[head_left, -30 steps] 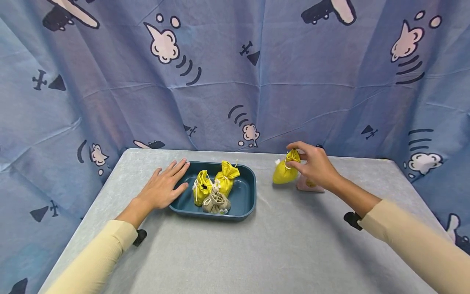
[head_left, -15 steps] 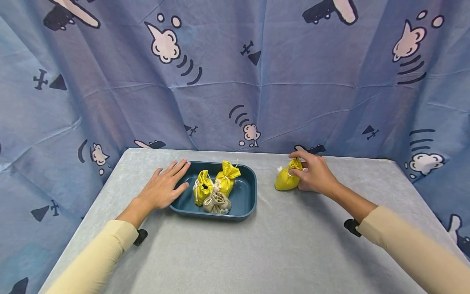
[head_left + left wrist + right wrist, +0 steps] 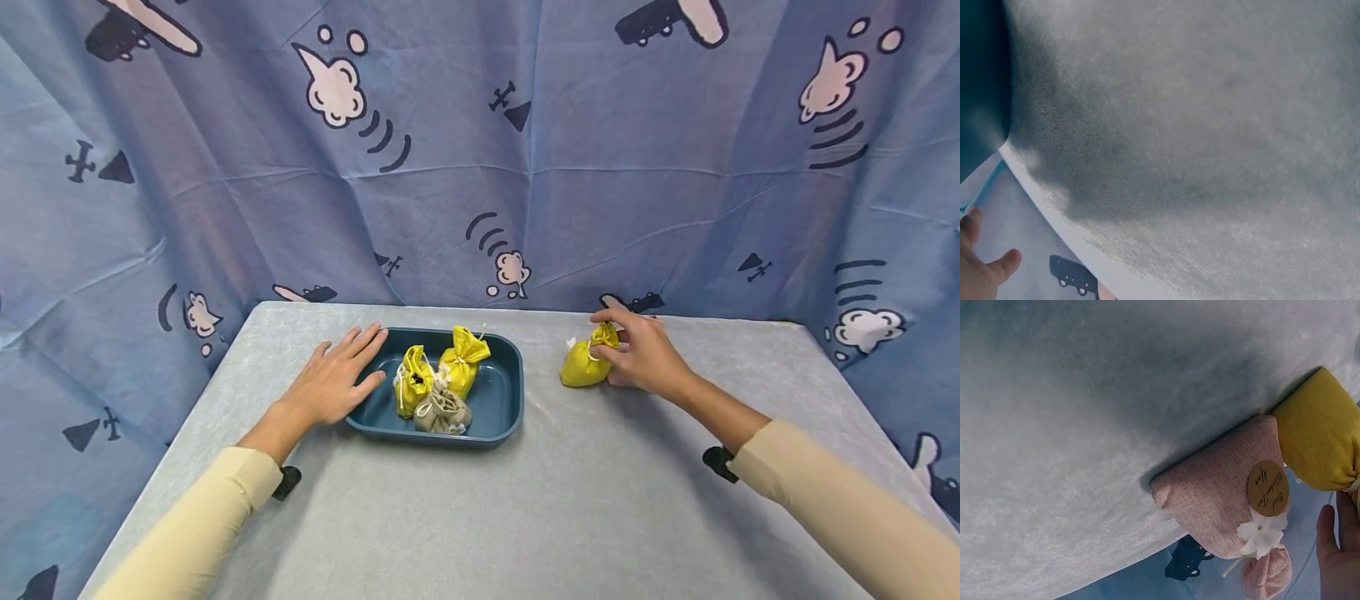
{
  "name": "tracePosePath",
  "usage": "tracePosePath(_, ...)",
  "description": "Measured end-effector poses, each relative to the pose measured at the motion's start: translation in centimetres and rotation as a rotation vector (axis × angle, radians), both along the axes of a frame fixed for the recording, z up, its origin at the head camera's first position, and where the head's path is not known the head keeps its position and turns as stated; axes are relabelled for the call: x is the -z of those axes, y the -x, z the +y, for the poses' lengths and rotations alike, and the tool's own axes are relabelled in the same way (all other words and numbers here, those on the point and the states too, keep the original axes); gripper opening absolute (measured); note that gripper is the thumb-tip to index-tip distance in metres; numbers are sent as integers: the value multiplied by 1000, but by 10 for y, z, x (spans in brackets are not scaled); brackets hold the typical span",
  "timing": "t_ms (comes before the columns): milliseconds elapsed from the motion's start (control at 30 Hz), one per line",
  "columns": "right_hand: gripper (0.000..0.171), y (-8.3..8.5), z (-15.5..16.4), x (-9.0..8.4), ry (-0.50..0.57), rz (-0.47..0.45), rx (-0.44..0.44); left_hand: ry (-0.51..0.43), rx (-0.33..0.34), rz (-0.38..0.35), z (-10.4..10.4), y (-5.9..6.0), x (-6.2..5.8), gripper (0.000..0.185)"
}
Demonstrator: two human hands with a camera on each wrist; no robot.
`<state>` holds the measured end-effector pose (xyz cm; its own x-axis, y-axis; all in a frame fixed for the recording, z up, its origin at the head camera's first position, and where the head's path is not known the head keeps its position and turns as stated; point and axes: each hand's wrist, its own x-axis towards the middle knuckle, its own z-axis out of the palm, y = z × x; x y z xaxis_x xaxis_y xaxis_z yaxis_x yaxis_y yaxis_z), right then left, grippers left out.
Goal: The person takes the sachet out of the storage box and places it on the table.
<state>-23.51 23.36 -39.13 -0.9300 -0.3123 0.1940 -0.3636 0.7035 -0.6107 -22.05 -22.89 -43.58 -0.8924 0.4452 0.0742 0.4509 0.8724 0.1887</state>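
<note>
My right hand (image 3: pixel 648 354) pinches the gathered neck of a yellow drawstring pouch (image 3: pixel 583 367) on the right of the table. In the right wrist view, that yellow pouch (image 3: pixel 1316 431) stands beside a pink drawstring pouch (image 3: pixel 1210 487) with a round tag and a white flower; the hand mostly hides the pink one in the head view. My left hand (image 3: pixel 330 379) lies with spread fingers at the left rim of a dark blue tray (image 3: pixel 504 400). Inside the tray are two yellow pouches (image 3: pixel 412 390) and a beige pouch (image 3: pixel 442 412).
A grey cloth-covered table (image 3: pixel 480 517) extends in front of the tray. Behind its far edge hangs a blue curtain (image 3: pixel 450 150) with printed planes and clouds. The tray's right part is bare of pouches.
My right hand has lowered the yellow pouch and shifted it slightly right, against the pink pouch, then stayed nearly still. The left hand and tray have not moved.
</note>
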Motion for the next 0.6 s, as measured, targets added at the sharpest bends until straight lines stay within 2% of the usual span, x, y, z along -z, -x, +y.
tracePosePath(300,48,2,-2,-8,-79,63,-32,5,5,2,0,0,-1,67)
tracePosePath(467,55,2,-8,-15,-104,67,-36,0,9,11,-1,0,-1,67)
tracePosePath(600,59,1,-18,-24,-86,46,-57,3,10,6,-1,0,-1,67)
